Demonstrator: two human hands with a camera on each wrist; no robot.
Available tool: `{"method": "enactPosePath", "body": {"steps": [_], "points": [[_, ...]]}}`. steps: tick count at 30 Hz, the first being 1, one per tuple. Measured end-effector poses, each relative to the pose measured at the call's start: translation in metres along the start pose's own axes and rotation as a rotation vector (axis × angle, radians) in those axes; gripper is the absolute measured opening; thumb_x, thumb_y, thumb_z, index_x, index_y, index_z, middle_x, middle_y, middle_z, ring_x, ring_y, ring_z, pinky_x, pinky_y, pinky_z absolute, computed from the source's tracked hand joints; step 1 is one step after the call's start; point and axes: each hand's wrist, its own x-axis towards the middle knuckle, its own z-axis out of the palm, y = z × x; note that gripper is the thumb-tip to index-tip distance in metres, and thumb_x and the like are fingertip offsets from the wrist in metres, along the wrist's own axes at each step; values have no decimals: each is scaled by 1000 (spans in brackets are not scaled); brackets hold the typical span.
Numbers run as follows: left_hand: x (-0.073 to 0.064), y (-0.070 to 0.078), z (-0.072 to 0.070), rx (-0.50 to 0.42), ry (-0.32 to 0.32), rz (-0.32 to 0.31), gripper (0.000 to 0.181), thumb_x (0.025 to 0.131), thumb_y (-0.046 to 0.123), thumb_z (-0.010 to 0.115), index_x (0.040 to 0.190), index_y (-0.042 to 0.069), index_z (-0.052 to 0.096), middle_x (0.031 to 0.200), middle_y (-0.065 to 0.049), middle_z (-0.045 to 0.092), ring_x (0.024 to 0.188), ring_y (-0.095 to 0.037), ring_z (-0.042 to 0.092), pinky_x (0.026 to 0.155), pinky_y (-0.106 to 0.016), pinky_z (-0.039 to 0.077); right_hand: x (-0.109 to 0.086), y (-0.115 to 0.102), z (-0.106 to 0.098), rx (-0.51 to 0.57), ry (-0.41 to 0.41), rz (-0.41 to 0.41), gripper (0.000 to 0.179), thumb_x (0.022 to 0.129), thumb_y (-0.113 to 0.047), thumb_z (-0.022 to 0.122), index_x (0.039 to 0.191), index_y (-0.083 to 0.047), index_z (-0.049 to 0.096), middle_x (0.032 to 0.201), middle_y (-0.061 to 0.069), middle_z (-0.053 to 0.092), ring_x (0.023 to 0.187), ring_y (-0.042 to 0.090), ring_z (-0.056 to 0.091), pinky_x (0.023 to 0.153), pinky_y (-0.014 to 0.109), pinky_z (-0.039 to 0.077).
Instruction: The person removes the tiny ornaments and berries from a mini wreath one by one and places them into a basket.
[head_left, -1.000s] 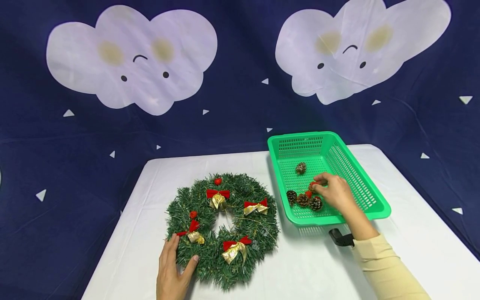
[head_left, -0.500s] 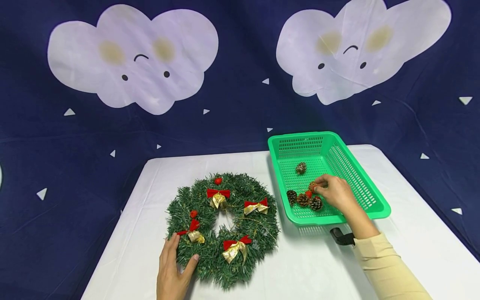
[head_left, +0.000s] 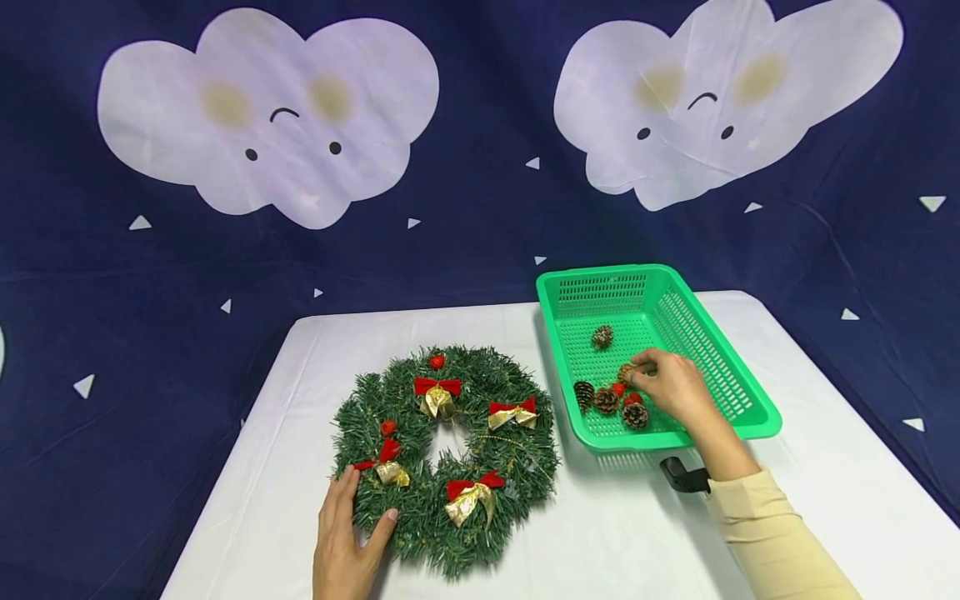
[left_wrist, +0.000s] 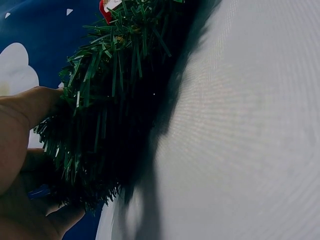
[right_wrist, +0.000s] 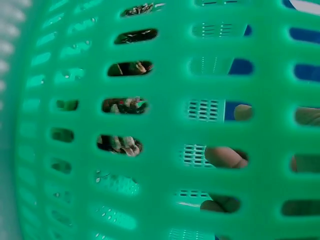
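Observation:
A green wreath (head_left: 450, 550) with red-and-gold bows and small red balls lies on the white table. My left hand (head_left: 348, 546) rests against its lower left edge, thumb and fingers spread; in the left wrist view that hand (left_wrist: 20, 130) touches the bristly outer side. Over a green basket (head_left: 558, 358), my right hand (head_left: 671, 385) reaches in and pinches a brown pine cone (head_left: 626, 373) at its fingertips, partly hidden by the fingers. Below the fingers lie a snowy-tipped pine cone (head_left: 635, 416), another brown pine cone (head_left: 606, 400), a dark pine cone (head_left: 583, 395) and red balls (head_left: 618, 389).
One more pine cone (head_left: 602, 337) sits alone towards the basket's back. The basket wall (right_wrist: 170, 125) fills the right wrist view, with fingers showing through its slots. Behind the table (head_left: 300, 400) hangs a dark blue cloth (head_left: 480, 150) with clouds.
My right hand stays at nearly the same spot. The snowy-tipped pine cone below it has shifted slightly towards the front, and more of a red ball shows behind it. The left hand is still.

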Motion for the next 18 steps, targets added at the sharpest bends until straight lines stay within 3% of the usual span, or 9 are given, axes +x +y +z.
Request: {"method": "enactPosePath", "body": {"steps": [7, 18], "points": [[0, 1, -1, 8, -13, -13, 75, 80, 28, 74, 142, 3, 40, 148, -14, 37, 138, -42, 27, 105, -62, 31, -4, -10, -4, 20, 29, -21, 33, 90, -26, 62, 115, -4, 64, 108, 20, 69, 97, 40, 62, 80, 54, 46], [0, 2, -1, 11, -15, -16, 75, 80, 28, 75, 142, 3, 40, 148, -15, 37, 137, -43, 28, 104, -62, 31, -12, -43, -1, 106, 113, -109, 31, 88, -22, 66, 115, -8, 65, 105, 12, 71, 102, 36, 59, 84, 52, 45]]}}
